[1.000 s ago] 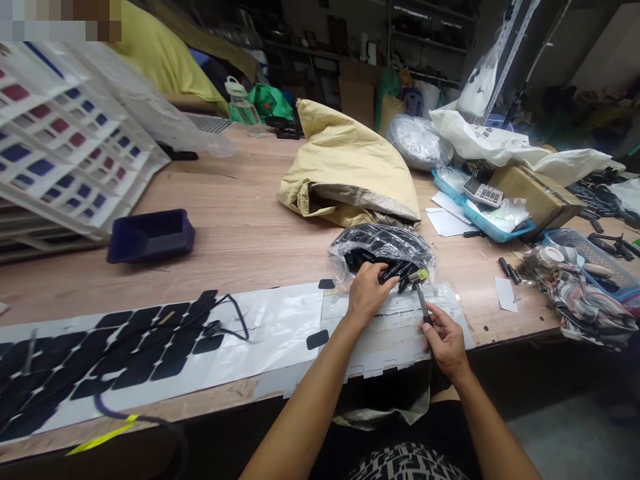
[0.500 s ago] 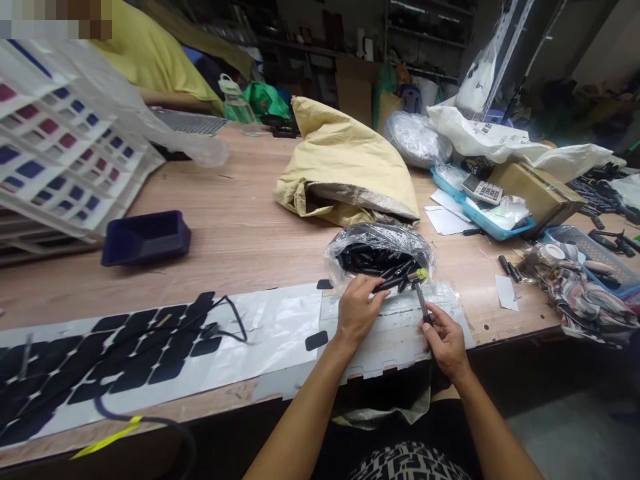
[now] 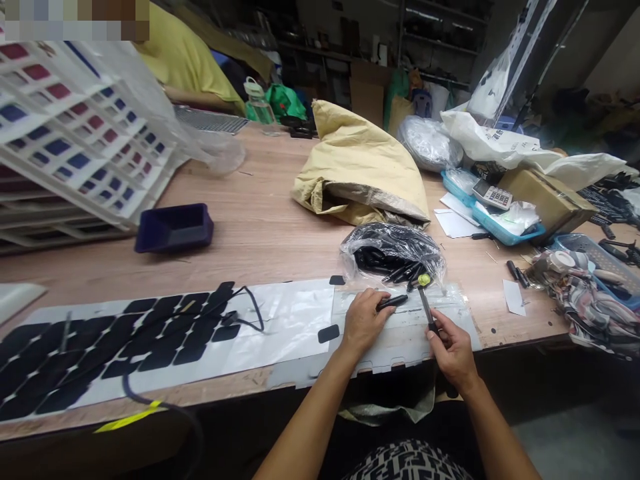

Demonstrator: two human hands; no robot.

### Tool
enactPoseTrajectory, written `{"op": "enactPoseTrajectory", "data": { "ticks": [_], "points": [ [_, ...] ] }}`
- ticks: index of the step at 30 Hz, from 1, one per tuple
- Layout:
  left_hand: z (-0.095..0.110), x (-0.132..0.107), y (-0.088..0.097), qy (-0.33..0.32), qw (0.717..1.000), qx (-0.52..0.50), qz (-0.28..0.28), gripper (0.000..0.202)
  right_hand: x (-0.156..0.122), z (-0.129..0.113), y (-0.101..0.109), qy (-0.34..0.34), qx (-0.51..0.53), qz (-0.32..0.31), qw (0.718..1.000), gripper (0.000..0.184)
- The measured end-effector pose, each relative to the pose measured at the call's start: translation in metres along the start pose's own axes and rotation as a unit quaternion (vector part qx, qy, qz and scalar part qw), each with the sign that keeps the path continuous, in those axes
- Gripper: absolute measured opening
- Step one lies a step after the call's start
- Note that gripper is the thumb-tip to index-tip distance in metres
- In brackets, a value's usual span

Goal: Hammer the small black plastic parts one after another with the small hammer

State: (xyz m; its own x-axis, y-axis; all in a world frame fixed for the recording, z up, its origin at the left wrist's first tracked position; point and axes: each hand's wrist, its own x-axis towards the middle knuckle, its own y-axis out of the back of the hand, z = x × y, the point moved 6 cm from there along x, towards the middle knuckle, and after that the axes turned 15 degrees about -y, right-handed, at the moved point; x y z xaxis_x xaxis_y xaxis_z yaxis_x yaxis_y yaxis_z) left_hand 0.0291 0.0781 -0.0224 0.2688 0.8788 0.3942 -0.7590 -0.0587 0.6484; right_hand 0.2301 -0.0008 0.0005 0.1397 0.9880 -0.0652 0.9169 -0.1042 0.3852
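Observation:
My left hand [image 3: 366, 319] is closed on a short black cylindrical piece [image 3: 393, 302], holding it low over the white board [image 3: 365, 353]. In my right hand [image 3: 453, 350] is a slim tool [image 3: 427, 308] with a grey shaft and a dark handle, pointing away from me. At its far end shows a small yellow-green lump [image 3: 424, 280]; whether it is fixed to the tool I cannot tell. Just beyond both hands, a clear plastic bag [image 3: 433, 250] lies with its mouth towards me. Several similar black pieces [image 3: 383, 261] fill it.
Left of my hands lie a black-patterned white sheet [image 3: 295, 313] and a black cable [image 3: 255, 303]. A dark purple tray [image 3: 175, 230], a white crate [image 3: 95, 153] and a yellow sack [image 3: 365, 160] stand behind. Blue baskets [image 3: 510, 230] are at right. Someone in yellow [image 3: 195, 60] is across the table.
My left hand has drawn one black piece back from the bag's mouth towards me. My right hand still holds the tool. The whole view has shifted slightly.

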Motion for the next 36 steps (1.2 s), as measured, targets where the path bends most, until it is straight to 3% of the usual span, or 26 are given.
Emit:
{"op": "enactPoseTrajectory", "data": {
  "ticks": [6, 11, 17, 29, 36],
  "points": [
    [0.000, 0.000, 0.002, 0.017, 1.000, -0.015, 0.005, 0.009, -0.015, -0.020, -0.009, 0.087, -0.103, -0.004, 0.991, 0.043],
    [0.001, 0.002, 0.003, 0.024, 0.999, -0.029, 0.007, 0.010, -0.018, -0.032, -0.013, 0.116, -0.114, -0.005, 0.987, 0.046],
    [0.000, 0.001, 0.003, 0.022, 0.999, -0.038, 0.019, 0.009, -0.021, -0.030, -0.021, 0.139, -0.118, -0.032, 0.983, 0.051],
    [0.002, 0.002, 0.004, 0.015, 1.000, -0.015, 0.003, 0.008, -0.018, -0.026, -0.008, 0.119, -0.118, 0.006, 0.986, 0.049],
    [0.001, 0.002, 0.002, 0.014, 1.000, -0.007, -0.006, 0.009, -0.001, -0.008, -0.002, 0.018, -0.018, 0.006, 1.000, 0.044]
  ]
}}
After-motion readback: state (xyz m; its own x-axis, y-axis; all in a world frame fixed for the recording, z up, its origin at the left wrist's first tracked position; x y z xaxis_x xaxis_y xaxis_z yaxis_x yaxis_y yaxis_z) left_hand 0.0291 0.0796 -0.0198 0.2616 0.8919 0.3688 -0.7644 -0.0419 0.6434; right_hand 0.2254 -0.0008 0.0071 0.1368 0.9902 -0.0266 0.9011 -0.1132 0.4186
